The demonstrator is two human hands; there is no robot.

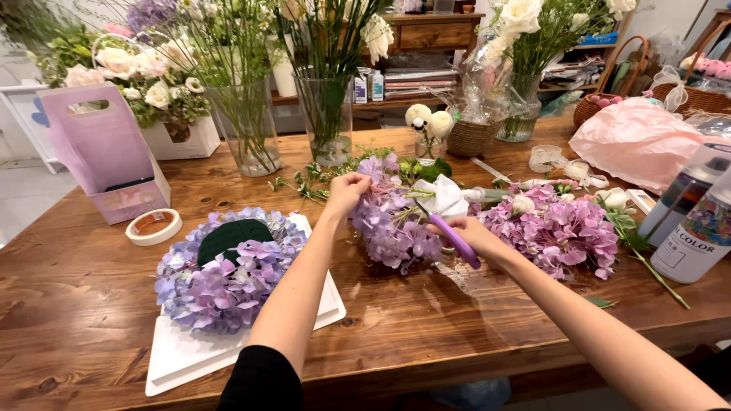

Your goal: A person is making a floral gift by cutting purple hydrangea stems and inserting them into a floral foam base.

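Observation:
My left hand [347,190] pinches a sprig at the top of a lilac hydrangea head [390,224] lying mid-table. My right hand [470,233] grips purple-handled scissors [449,234], their blades pointing up-left into the bloom's stems. To the left, a green foam heart [230,236] partly ringed with lavender hydrangea florets [221,281] rests on a white tray [183,354]. A pink hydrangea bunch [560,228] lies to the right, with white wrapping [445,196] between the two blooms.
Glass vases of stems [326,122] stand behind on the wooden table [426,327]. A tape roll [154,226] and pink paper carrier [103,152] are left. Spray cans [697,228], pink tissue [636,141] and wicker baskets [609,95] are right.

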